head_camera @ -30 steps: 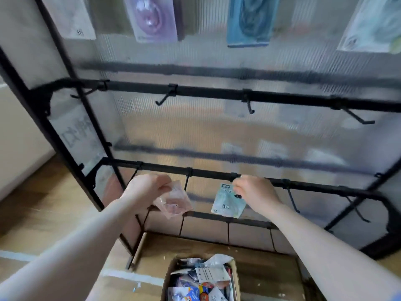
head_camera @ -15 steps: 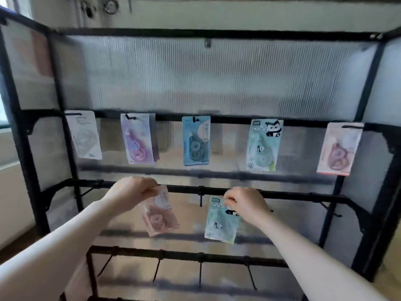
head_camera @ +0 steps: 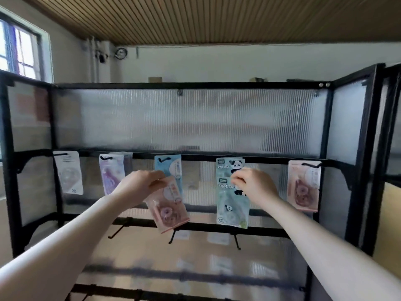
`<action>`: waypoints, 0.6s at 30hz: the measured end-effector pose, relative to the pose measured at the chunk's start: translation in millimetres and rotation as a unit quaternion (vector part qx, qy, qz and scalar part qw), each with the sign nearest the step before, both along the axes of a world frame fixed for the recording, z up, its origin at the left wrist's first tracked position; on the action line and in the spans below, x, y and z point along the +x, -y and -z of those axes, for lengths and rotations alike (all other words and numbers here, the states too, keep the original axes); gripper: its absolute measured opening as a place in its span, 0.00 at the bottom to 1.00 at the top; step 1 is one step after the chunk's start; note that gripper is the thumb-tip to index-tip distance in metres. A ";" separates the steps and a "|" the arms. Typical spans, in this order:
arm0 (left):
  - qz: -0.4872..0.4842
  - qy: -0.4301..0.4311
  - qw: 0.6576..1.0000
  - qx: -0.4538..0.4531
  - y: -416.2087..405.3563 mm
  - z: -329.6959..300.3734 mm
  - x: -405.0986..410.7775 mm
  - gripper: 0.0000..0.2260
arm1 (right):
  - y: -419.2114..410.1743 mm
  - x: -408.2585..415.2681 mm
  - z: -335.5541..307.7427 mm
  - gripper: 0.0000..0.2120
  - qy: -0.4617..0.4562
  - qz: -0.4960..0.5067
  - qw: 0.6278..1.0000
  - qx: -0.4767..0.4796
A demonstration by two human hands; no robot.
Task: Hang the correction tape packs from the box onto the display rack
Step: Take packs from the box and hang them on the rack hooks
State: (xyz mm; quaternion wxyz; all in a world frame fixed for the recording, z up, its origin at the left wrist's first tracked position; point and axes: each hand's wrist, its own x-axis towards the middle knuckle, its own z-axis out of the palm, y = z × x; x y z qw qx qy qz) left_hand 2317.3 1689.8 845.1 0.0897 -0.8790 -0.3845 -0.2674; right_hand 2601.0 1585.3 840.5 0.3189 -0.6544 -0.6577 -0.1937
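A: Status of the panda pack (head_camera: pixel 232 205)?

B: The right hand (head_camera: pixel 251 183) is pinching its top edge, holding it just below the panda pack already hanging (head_camera: pixel 230 167) on the upper rail (head_camera: pixel 195 157).

A: And the pink pack (head_camera: pixel 167 205)?

B: The left hand (head_camera: pixel 141 185) is gripping its top corner; it is tilting below the same rail, in front of the blue pack (head_camera: pixel 168 165).

A: Progress?

B: Five packs are hanging on that rail; two remain in hand. The hooks (head_camera: pixel 172 235) below it are standing bare. The box is out of view.
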 end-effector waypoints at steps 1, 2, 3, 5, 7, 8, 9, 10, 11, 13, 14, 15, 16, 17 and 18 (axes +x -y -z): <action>0.003 0.002 1.000 0.000 0.5 -1.9 5.4 0.04 | -0.4 4.4 -3.8 0.09 -0.006 -0.005 1.000 0.008; 0.004 0.005 1.000 -0.002 0.9 -3.6 10.5 0.04 | -1.5 8.2 -6.5 0.09 -0.010 -0.012 1.000 0.016; 0.005 0.006 1.000 -0.001 0.8 -4.3 15.3 0.05 | -2.3 11.0 -8.8 0.09 -0.014 -0.017 0.999 0.023; -0.005 -0.005 1.000 0.003 1.6 -5.1 25.2 0.08 | -5.8 16.0 -12.6 0.09 -0.019 -0.031 0.999 0.037; -0.026 -0.026 0.999 0.009 1.6 -5.6 32.7 0.10 | -10.6 19.8 -15.2 0.08 -0.020 -0.043 0.998 0.049; -0.033 -0.034 0.999 0.008 1.2 -5.4 35.1 0.11 | -14.4 21.5 -15.9 0.08 -0.017 -0.050 0.997 0.053; -0.035 -0.040 0.999 0.008 0.1 -4.7 36.7 0.11 | -17.9 22.8 -17.0 0.08 -0.013 -0.056 0.997 0.056; -0.039 -0.047 0.998 0.006 -0.6 -3.9 37.6 0.12 | -21.4 23.8 -18.0 0.08 -0.011 -0.062 0.996 0.061; -0.044 -0.052 0.998 0.004 -1.5 -2.9 38.3 0.12 | -23.7 24.0 -18.9 0.08 -0.007 -0.071 0.995 0.074; -0.060 -0.062 0.996 -0.001 -2.7 -1.5 39.9 0.13 | -28.1 24.3 -19.4 0.07 0.017 -0.097 0.988 0.123; -0.069 -0.066 0.995 -0.003 -2.6 -1.3 40.8 0.13 | -29.7 23.7 -19.2 0.07 0.025 -0.110 0.983 0.147; -0.073 -0.068 0.995 -0.006 -3.3 -0.7 41.5 0.12 | -30.4 22.8 -19.5 0.07 0.027 -0.123 0.979 0.162; -0.074 -0.067 0.995 -0.009 -3.6 0.0 42.0 0.12 | -31.0 22.4 -20.4 0.07 0.027 -0.134 0.977 0.164; -0.073 -0.067 0.995 -0.012 -4.1 1.0 42.2 0.12 | -32.2 22.8 -21.5 0.07 0.031 -0.140 0.977 0.160; -0.074 -0.069 0.995 -0.016 -3.8 1.8 42.2 0.12 | -33.5 23.6 -22.9 0.07 0.037 -0.141 0.977 0.155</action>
